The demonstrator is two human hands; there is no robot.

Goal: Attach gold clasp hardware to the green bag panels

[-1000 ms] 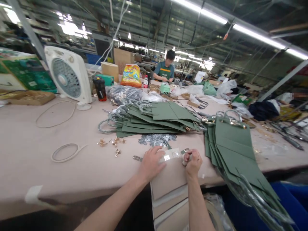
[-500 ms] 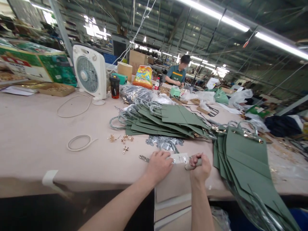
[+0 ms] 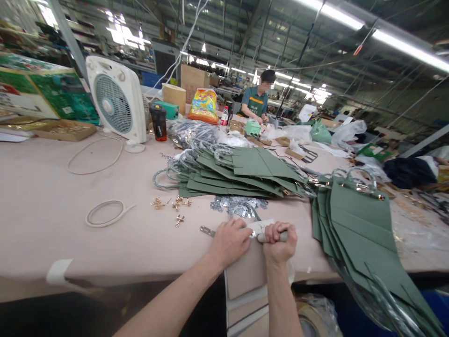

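Observation:
My left hand (image 3: 231, 241) presses down at the table's front edge, its fingers bent over a slotted metal strip (image 3: 207, 230) whose end sticks out to the left. Wrapped round a grey, rod-like handle (image 3: 264, 238), my right hand (image 3: 279, 241) is closed just to the right. The handle's working end, if any, is hidden. A pale flat piece (image 3: 260, 226) lies between and behind the hands. Small silver metal plates (image 3: 238, 206) are heaped just beyond, and several gold-coloured fittings (image 3: 179, 220) lie to the left.
Stacked green bag panels (image 3: 238, 173) with plastic-wrapped handles lie behind the plates. More green panels (image 3: 361, 220) hang over the edge at right. A coil of strip (image 3: 105, 213), a fan (image 3: 117, 103) and a dark bottle (image 3: 158, 122) stand left. A person (image 3: 256, 100) works across the table.
My right hand has moved left with the grey handle, closer to my left hand. The left hand stays on the metal strip. The view has shifted slightly.

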